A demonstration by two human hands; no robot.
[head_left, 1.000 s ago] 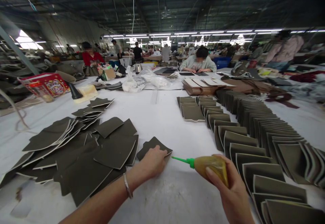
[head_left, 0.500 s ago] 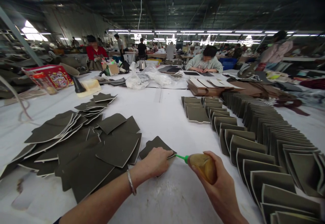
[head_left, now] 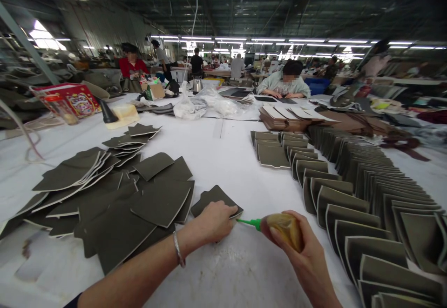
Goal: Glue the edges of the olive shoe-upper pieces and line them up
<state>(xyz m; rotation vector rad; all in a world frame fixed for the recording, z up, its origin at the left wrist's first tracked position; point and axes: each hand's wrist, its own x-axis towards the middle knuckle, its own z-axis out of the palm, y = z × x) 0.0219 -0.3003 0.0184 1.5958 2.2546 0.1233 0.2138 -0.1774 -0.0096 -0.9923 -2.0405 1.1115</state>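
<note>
My left hand (head_left: 218,219) presses down on a dark olive leather-like piece (head_left: 215,197) with a pale edge, its fingers near the right corner and partly curled; the underside of the grip is hidden. In my right hand (head_left: 303,245) is a squeeze glue bottle (head_left: 283,228), amber-coloured, lying tilted on its side. Its thin green nozzle (head_left: 249,222) points left, the tip at the near right edge of the piece, close to my left fingers. Whether the tip touches the edge I cannot tell.
A loose pile of similar pieces (head_left: 115,219) spreads on the left. Overlapping rows of folded pieces (head_left: 352,215) run along the right. Farther back are brown stacks (head_left: 279,119), plastic bags (head_left: 216,103), a black-handled brush (head_left: 109,112) and a co-worker (head_left: 286,82) across the white table (head_left: 223,159).
The nozzle tip has shifted slightly left and down along the edge of the piece, as my right hand moved a little lower. My left hand stays on the piece.
</note>
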